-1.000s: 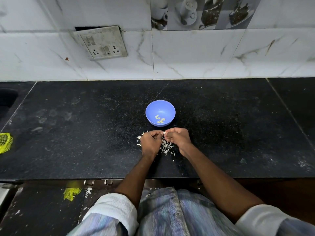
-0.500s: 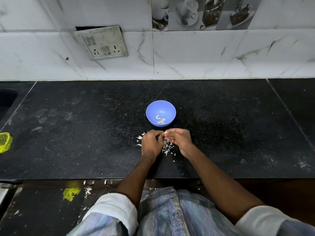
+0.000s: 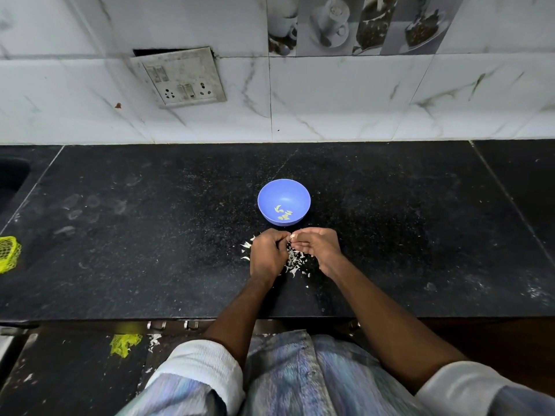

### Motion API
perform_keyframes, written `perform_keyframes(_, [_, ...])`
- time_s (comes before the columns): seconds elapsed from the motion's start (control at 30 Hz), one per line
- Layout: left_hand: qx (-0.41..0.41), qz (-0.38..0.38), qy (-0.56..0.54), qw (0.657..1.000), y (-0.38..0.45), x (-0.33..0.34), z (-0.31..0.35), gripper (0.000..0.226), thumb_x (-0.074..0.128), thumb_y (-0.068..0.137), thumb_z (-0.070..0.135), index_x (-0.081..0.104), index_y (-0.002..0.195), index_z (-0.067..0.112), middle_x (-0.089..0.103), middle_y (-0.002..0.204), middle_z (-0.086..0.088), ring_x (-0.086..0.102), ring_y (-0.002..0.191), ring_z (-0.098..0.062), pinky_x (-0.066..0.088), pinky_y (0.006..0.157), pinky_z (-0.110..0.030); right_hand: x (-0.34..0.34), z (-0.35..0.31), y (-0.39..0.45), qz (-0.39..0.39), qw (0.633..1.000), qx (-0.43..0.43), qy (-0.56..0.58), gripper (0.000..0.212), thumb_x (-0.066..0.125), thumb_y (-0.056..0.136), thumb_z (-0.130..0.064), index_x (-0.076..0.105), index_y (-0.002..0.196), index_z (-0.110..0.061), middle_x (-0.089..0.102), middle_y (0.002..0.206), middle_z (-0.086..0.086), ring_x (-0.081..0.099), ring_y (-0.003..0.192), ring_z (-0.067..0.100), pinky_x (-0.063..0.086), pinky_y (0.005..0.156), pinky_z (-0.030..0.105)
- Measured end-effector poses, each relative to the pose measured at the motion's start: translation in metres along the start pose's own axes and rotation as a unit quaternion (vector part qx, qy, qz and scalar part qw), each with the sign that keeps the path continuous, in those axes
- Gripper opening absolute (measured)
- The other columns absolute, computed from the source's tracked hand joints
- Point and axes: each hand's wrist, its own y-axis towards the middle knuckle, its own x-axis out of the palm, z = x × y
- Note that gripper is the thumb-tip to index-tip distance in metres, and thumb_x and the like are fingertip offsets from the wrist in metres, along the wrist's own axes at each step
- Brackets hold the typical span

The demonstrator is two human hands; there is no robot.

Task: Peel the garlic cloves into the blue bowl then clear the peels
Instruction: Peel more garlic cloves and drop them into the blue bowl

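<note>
A blue bowl stands on the black counter with several pale peeled garlic cloves at its bottom. Just in front of it my left hand and my right hand meet fingertip to fingertip. Between them they pinch a small white garlic clove, mostly hidden by the fingers. A scatter of white garlic peels lies on the counter under and between my hands, with a few more peels left of my left hand.
The black stone counter has a tiled wall with a switch panel behind it. A yellow mesh object lies at the left edge. A dark sink recess sits at far left. The counter's front edge runs just below my forearms.
Both hands stay in the same spot in front of the bowl. The fingertips have shifted slightly around the clove; nothing else moved.
</note>
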Motion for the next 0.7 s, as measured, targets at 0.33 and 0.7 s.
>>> perform_keyframes(0.33, [0.053,-0.007,0.047,0.997,0.003,0.002,-0.004,0.022,0.067,0.091,0.007,0.082,0.102,0.020,0.070,0.088,0.003,0.066,0.077,-0.017,0.057,0.067,-0.037,0.002,-0.001,0.007,0.025,0.999,0.023,0.024,0.015,0.072,0.082,0.006,0.073,0.096,0.012,0.076,0.082,0.021,0.073,0.067,0.019,0.060,0.064,0.023])
perform_keyframes(0.7, [-0.002,0.016,0.001,1.000,0.008,-0.002,0.000,0.015,0.076,0.088,0.013,0.083,0.098,0.023,0.077,0.089,0.003,0.069,0.077,-0.014,0.057,0.070,-0.032,-0.001,0.002,0.016,-0.007,1.000,0.020,0.018,0.011,0.075,0.089,-0.003,0.074,0.096,0.004,0.077,0.089,0.019,0.075,0.079,0.020,0.062,0.076,0.026])
